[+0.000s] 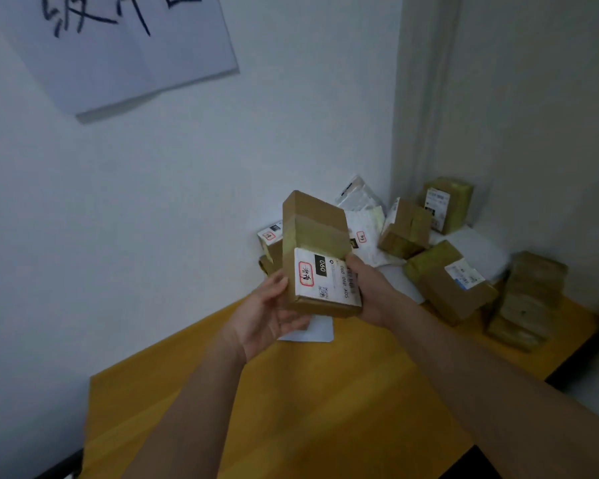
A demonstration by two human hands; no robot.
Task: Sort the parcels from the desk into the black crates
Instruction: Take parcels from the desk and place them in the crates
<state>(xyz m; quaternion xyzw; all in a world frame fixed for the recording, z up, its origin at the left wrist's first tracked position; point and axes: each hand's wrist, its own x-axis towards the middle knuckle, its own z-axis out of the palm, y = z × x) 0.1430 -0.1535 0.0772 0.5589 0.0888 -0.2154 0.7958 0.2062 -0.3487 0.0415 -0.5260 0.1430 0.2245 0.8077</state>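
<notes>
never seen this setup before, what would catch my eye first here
A brown cardboard parcel with a white shipping label is held up at centre in both hands, left hand and right hand. Behind it, taped brown boxes crowd the yellow wooden desk corner; a handwritten white paper sign hangs upper left.

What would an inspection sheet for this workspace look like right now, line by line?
Surface: yellow desk, near half bare.
Job's things: one box held up in both hands, label facing the camera; more parcels piled in the far corner; a flat white mailer under the held box; crates not in view.
Clutter: nothing seen.
Hands: left hand grips the box's left side; right hand grips its right side.
Cables: nothing seen.
Surroundings: white wall with a handwritten paper sign; pale curtain on the right.
</notes>
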